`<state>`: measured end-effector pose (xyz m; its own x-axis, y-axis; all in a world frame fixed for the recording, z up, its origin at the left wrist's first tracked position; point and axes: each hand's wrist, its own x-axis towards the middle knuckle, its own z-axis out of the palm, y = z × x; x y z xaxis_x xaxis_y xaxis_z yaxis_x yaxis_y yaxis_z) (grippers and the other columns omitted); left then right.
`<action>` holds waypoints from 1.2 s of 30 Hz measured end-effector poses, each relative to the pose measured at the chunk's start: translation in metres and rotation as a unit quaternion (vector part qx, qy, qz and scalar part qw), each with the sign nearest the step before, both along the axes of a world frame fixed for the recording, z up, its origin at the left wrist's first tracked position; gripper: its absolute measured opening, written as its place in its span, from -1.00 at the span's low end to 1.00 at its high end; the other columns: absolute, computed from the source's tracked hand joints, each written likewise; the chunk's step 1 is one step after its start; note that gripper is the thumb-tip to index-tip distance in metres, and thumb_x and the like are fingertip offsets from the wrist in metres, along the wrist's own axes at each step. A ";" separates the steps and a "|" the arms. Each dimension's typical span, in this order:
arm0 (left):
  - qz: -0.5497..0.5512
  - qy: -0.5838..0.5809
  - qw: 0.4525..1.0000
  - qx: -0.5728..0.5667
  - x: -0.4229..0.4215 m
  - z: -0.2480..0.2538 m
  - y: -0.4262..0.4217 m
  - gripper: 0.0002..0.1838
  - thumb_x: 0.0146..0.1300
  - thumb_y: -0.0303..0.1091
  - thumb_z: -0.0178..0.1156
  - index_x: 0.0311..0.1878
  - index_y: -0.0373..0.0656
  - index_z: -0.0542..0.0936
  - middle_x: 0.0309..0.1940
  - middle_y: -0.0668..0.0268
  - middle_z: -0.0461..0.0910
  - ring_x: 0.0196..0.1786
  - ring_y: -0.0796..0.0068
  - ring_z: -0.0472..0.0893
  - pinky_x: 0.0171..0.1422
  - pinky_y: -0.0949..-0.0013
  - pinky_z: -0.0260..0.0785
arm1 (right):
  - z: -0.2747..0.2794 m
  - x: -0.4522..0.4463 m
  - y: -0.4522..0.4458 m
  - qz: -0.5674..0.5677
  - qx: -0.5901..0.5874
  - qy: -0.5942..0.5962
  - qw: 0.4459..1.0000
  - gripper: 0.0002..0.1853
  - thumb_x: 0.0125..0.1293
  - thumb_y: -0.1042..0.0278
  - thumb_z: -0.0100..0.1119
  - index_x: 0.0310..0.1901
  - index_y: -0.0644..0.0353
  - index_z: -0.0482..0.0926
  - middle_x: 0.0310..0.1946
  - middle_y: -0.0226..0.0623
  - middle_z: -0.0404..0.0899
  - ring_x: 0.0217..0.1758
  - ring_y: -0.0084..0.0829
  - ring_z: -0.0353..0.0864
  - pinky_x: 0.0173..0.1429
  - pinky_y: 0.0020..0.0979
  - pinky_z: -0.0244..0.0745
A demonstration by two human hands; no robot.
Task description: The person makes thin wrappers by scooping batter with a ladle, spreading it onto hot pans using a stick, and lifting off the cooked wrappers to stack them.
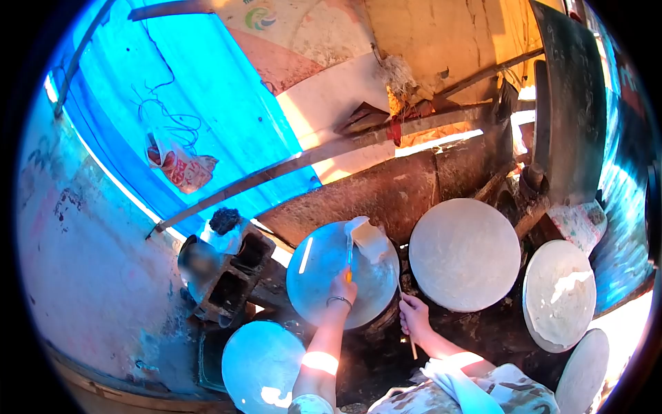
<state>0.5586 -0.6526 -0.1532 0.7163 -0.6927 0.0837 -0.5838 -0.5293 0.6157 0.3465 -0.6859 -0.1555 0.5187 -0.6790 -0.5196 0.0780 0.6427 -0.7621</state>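
Observation:
My left hand (343, 289), with a bracelet at its wrist, is closed round the orange handle of a brush-like tool (349, 259). The tool lies over a large round plate (314, 283), near a pale, flat piece (370, 241) at the plate's far edge. I cannot make out whether that piece is part of the tool. My right hand (414, 317) grips a thin stick (414, 345) beside the plate's right edge. The stick's upper end reaches up along that edge.
More round discs stand around: one at right (465, 255), one farther right (558, 297), one at lower left (262, 366). Hollow blocks (231, 283) are at left. A rusty metal sheet (372, 188) rises behind. A plastic bag (183, 169) hangs on the blue wall.

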 end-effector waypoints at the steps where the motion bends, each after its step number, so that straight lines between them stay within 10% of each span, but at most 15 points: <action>1: 0.010 0.034 0.999 0.013 0.001 0.005 -0.001 -0.52 -0.05 -0.49 0.12 0.06 -0.15 0.51 -0.15 -0.05 0.55 -0.03 0.02 0.53 0.05 0.21 0.38 | -0.013 0.004 0.008 -0.034 0.002 0.021 0.999 -0.77 0.28 0.32 0.00 -0.03 0.06 0.46 -0.72 -0.49 0.23 -0.83 -0.63 0.17 -0.80 -0.58 0.04; 20: 0.056 0.039 0.998 -0.002 0.054 -0.010 0.011 -0.51 -0.01 -0.46 0.12 0.09 -0.17 0.46 -0.05 -0.01 0.51 0.02 0.07 0.51 0.12 0.24 0.36 | -0.024 0.092 0.008 -0.007 -0.058 0.031 0.998 -0.69 0.21 0.34 0.11 -0.04 0.26 0.45 -0.70 -0.41 0.33 -0.86 -0.58 0.22 -0.82 -0.54 0.11; 23: 0.077 -0.049 0.995 -0.036 0.067 -0.038 0.028 -0.51 0.00 -0.53 0.10 0.09 -0.09 0.49 -0.25 0.04 0.60 -0.28 0.12 0.61 -0.18 0.23 0.47 | -0.023 0.098 -0.008 0.027 -0.097 0.050 0.994 -0.72 0.20 0.34 0.12 -0.08 0.29 0.48 -0.69 -0.41 0.35 -0.87 -0.59 0.22 -0.83 -0.53 0.10; 28: 0.169 0.282 0.942 -0.074 0.055 0.006 0.048 -0.41 0.03 -0.60 0.03 0.21 -0.08 0.34 -0.58 0.29 0.42 -0.77 0.56 0.32 -0.75 0.46 0.19 | -0.055 0.128 -0.008 -0.035 -0.126 0.057 0.990 -0.72 0.15 0.31 0.18 -0.13 0.28 0.53 -0.70 -0.41 0.39 -0.85 -0.59 0.26 -0.81 -0.51 0.13; 36: 0.181 0.406 0.882 -0.158 0.039 0.003 0.107 -0.36 0.05 -0.58 0.10 0.26 -0.08 0.21 -0.65 0.35 0.36 -0.74 0.57 0.35 -0.71 0.48 0.25 | -0.035 0.126 -0.046 0.040 -0.244 0.151 0.957 -0.75 0.09 0.28 0.24 -0.27 0.30 0.59 -0.67 -0.35 0.49 -0.79 -0.57 0.35 -0.71 -0.52 0.27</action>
